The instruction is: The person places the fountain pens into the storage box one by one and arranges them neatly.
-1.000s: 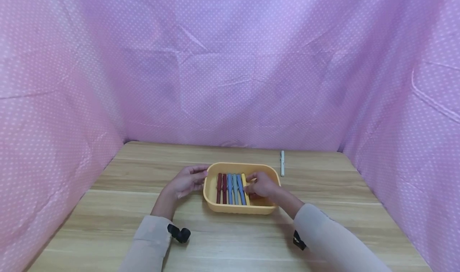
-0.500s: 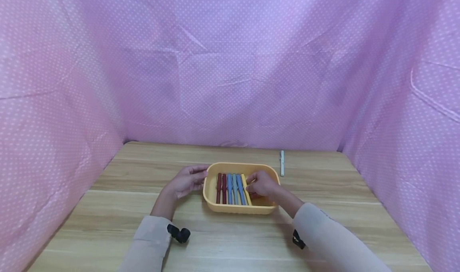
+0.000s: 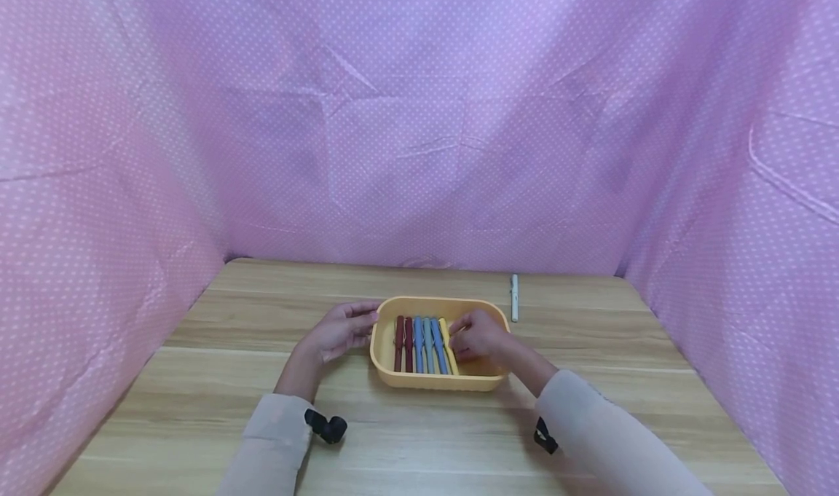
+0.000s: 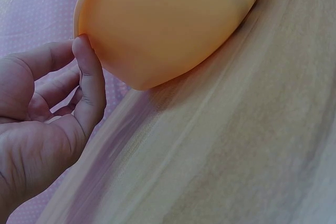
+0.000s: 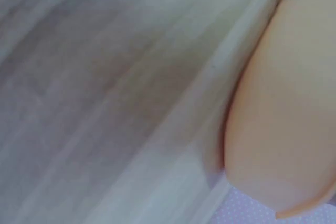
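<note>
A yellow plastic basket (image 3: pixel 440 382) stands mid-table in the head view. Inside it lies a row of pens: dark red pens (image 3: pixel 400 347) at the left, then blue pens (image 3: pixel 419 347) with a blue-green pen (image 3: pixel 429 344) between them, and a yellow pen (image 3: pixel 452 363). My left hand (image 3: pixel 339 331) is at the basket's left end; the left wrist view shows thumb and fingertip pinching its rim (image 4: pixel 77 11). Over the basket's right part, my right hand (image 3: pixel 481 333) holds the yellow pen at its fingertips. In the right wrist view only the basket's outside (image 5: pixel 283 108) shows, the hand hidden.
A white pen (image 3: pixel 514 298) lies on the wooden table (image 3: pixel 419 438) behind the basket's right corner. Pink dotted cloth (image 3: pixel 419 154) hangs around the back and sides. Each sleeve cuff bears a black wrist camera (image 3: pixel 328 427).
The yellow pen's far end has shifted slightly left and its near end slightly right, so it slants more. My right hand moves with it a little; the left hand stays put.
</note>
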Tool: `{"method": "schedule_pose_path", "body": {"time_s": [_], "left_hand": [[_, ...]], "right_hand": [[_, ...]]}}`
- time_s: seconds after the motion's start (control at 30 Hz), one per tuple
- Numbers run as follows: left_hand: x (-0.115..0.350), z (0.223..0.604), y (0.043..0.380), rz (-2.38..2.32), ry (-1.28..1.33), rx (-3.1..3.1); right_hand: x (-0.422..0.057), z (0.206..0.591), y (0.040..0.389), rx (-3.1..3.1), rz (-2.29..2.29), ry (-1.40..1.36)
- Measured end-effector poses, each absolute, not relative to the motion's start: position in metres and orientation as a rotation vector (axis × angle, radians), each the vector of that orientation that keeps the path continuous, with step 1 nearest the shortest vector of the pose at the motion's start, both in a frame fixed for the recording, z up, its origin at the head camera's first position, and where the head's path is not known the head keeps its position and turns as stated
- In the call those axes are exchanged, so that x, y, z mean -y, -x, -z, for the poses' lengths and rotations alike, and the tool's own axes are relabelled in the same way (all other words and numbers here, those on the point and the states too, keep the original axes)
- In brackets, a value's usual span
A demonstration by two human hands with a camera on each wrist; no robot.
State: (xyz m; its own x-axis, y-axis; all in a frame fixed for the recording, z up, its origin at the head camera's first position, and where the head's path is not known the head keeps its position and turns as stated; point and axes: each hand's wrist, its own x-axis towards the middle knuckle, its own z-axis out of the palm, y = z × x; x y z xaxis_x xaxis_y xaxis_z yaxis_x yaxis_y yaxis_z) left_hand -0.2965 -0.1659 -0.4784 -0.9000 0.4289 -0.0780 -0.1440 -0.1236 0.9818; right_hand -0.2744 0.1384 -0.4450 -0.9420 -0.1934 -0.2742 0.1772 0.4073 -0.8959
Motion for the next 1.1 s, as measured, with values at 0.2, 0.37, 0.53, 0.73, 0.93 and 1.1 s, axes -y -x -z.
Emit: {"method": "schedule_pose_path", "body": {"time_s": [0.2,0.37,0.53,0.73,0.93,1.1], "left_hand": [[0.166,0.478,0.297,-2.081,-0.321,-1.771],[0.166,0.478,0.297,-2.080,-0.320,-1.772],[0.166,0.478,0.298,-2.083,-0.319,-1.769],[0.165,0.478,0.296,-2.081,-0.327,-1.777],[0.163,0.479,0.292,-2.084,-0.317,-1.787],[0.162,0.479,0.290,-2.087,-0.315,-1.798]], "right_hand": [[-0.143,0.428,0.275,-2.345,1.549,0.053],[-0.150,0.414,0.276,-2.362,1.554,0.091],[-0.160,0.404,0.282,-2.332,1.607,0.103],[-0.175,0.394,0.291,-2.309,1.673,0.069],[-0.195,0.384,0.298,-2.331,1.699,0.077],[-0.212,0.383,0.305,-2.380,1.653,0.069]]}}
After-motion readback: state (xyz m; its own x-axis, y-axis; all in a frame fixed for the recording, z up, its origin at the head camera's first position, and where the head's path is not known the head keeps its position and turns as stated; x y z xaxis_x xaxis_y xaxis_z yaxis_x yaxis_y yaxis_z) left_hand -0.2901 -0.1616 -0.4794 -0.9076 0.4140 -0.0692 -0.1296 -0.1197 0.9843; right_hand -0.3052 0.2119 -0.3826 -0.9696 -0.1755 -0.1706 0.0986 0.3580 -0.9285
